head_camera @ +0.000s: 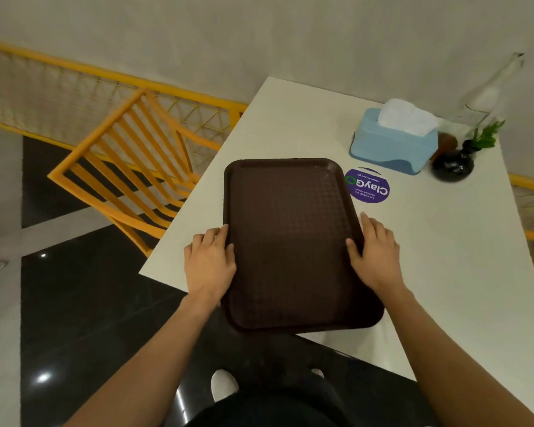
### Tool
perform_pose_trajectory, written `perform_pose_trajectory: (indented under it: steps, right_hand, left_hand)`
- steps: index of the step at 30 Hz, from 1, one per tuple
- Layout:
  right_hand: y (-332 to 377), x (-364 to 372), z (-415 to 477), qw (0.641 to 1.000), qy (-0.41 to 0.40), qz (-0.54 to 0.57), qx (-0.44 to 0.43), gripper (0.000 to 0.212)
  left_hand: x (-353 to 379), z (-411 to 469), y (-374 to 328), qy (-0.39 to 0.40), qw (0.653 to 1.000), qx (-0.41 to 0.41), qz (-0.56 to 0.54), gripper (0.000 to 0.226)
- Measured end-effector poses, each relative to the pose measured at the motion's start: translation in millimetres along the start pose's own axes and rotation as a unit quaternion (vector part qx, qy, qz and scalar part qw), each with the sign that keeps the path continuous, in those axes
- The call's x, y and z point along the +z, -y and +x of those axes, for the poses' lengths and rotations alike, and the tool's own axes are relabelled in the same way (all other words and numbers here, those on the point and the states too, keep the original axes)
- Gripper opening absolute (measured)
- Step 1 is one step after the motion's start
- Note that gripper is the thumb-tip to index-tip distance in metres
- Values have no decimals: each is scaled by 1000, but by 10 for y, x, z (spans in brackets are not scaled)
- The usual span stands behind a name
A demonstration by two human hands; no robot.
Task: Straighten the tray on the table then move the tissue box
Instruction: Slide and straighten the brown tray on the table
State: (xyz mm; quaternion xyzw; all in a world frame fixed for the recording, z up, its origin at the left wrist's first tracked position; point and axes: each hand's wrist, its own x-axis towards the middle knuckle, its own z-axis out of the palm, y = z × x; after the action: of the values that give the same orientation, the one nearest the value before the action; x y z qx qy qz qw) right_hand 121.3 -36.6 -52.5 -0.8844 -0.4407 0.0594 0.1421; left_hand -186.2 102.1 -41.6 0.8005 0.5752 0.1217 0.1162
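A dark brown textured tray (290, 229) lies on the white table (444, 257), its near end hanging over the table's front edge. My left hand (211, 263) grips the tray's left rim with the thumb over the edge. My right hand (375, 257) grips the right rim the same way. A light blue tissue box (389, 146) with white tissue sticking out stands behind the tray to the right, apart from both hands.
A round purple sticker (369, 188) lies flat between tray and tissue box. A small black vase with green sprigs (453, 163) and a clear glass bottle (487, 97) stand right of the box. An orange slatted chair (127, 177) stands left of the table, by a yellow railing (74, 69).
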Motion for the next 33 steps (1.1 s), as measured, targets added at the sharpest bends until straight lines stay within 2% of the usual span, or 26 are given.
perform_pose_trajectory:
  steps: [7,13,26,33]
  right_hand:
    - [406,185,-240,998,-26,-14,59,58]
    - [614,231,-51,997,-35,-7,75,61]
    - [810,346,557,994,2,3,105,66]
    - [1004,344,611,991,-15,-4,129,65]
  left_hand:
    - [-32,410,186,-35,999,29,6,38]
    - [-11,815,266,-61,997,54,10,34]
    - [69,1652,247,-41,996,82,6,35]
    - [47,1981,299,-19,992,124,-3,36]
